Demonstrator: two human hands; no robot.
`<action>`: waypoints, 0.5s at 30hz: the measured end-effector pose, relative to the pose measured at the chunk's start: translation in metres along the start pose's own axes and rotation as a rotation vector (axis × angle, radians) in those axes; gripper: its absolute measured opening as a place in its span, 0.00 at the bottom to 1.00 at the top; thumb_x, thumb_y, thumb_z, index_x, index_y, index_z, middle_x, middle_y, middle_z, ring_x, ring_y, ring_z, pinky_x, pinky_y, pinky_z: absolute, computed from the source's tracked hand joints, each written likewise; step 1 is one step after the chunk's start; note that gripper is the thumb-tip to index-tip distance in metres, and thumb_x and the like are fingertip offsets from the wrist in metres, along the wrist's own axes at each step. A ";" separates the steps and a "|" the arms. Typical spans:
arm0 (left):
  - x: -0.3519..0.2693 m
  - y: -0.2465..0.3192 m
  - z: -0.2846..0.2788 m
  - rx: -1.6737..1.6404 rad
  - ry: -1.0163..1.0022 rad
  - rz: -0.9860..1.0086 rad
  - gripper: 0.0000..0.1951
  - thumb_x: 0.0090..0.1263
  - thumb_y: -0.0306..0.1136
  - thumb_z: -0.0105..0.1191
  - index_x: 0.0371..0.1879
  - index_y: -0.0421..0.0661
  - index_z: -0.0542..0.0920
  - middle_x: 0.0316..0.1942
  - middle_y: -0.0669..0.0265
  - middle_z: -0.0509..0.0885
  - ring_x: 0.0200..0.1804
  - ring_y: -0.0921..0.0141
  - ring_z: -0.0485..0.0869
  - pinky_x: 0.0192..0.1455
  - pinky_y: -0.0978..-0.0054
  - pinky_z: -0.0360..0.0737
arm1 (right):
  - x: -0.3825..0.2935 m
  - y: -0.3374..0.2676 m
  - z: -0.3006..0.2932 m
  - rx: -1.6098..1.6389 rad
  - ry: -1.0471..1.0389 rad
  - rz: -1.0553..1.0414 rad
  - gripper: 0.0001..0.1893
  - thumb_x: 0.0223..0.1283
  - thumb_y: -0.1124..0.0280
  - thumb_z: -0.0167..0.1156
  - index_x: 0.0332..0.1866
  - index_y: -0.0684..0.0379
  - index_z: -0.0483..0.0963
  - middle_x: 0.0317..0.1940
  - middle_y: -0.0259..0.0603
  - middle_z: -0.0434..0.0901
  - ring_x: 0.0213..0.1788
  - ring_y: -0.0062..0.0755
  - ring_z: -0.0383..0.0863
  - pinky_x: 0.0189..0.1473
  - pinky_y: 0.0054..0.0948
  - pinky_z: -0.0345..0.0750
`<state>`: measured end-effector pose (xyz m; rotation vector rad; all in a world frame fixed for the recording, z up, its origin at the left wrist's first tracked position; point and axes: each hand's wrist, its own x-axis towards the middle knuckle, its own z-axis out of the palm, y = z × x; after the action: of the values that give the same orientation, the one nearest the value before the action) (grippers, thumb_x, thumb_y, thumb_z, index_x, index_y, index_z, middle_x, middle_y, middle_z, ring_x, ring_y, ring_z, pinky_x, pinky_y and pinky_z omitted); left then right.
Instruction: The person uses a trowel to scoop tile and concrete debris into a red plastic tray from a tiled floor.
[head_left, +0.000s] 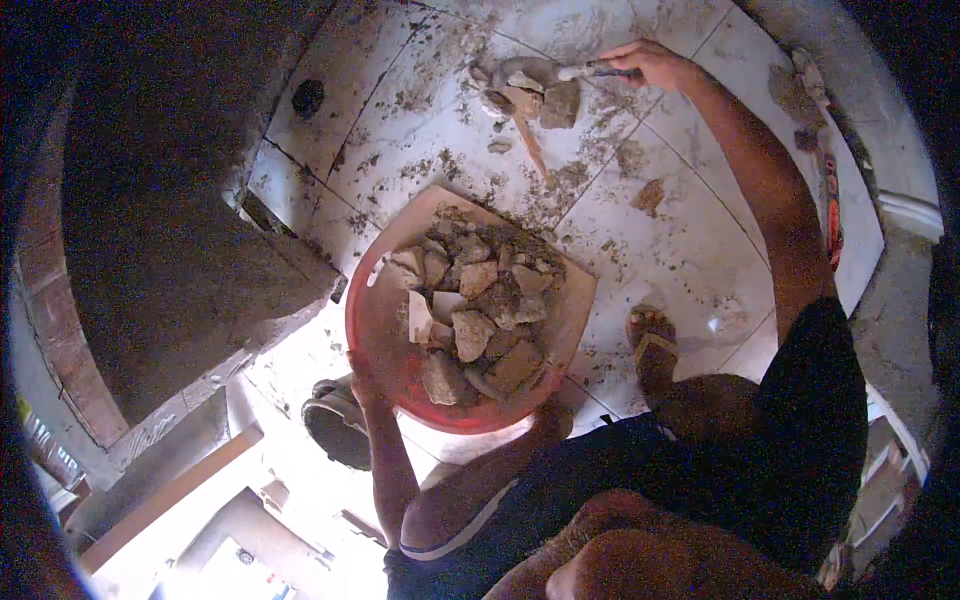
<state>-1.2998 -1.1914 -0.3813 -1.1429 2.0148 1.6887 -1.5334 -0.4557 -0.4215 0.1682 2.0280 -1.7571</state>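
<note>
My right hand (649, 66) is closed around the handle of a trowel (574, 73). Its blade end meets a small heap of broken masonry (523, 97) on the tiled floor, and the rubble partly hides it. My left hand (365, 379) grips the near left rim of a red plastic scoop pan (409, 382). Inside the pan lies a load of broken mortar and stone chunks (472, 334), with white tile shards (420, 315) among them. The pan's straight lip points towards the heap.
Grit litters the white tile floor (675, 195). A thin reddish strip (531, 148) lies by the heap. Behind my left forearm stands a dark bucket (337, 427). A red tool (832, 214) lies at the right. My sandalled foot (651, 337) is beside the pan. A raised dark slab (172, 225) borders the left.
</note>
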 end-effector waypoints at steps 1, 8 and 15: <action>0.005 -0.007 -0.010 0.031 0.008 0.005 0.37 0.67 0.61 0.36 0.59 0.37 0.64 0.52 0.58 0.74 0.49 0.61 0.76 0.52 0.66 0.75 | -0.006 -0.004 0.003 0.000 0.001 -0.006 0.19 0.60 0.60 0.54 0.54 0.58 0.72 0.29 0.33 0.77 0.30 0.21 0.74 0.35 0.23 0.74; -0.007 0.003 0.011 -0.050 -0.049 0.013 0.36 0.67 0.61 0.36 0.59 0.37 0.64 0.52 0.57 0.74 0.50 0.61 0.76 0.53 0.65 0.74 | -0.062 -0.035 0.045 -0.157 -0.042 -0.155 0.19 0.61 0.64 0.52 0.56 0.60 0.70 0.20 0.29 0.70 0.20 0.16 0.66 0.25 0.21 0.69; -0.023 0.017 0.018 -0.142 -0.088 0.020 0.36 0.67 0.61 0.37 0.59 0.37 0.63 0.53 0.57 0.74 0.50 0.60 0.75 0.54 0.64 0.74 | -0.135 -0.080 0.187 -0.427 -0.260 -0.313 0.19 0.62 0.71 0.51 0.59 0.59 0.66 0.36 0.41 0.79 0.34 0.25 0.77 0.37 0.27 0.75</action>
<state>-1.3015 -1.1660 -0.3592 -1.0748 1.8857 1.8843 -1.3964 -0.6241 -0.3100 -0.5080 2.2573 -1.3726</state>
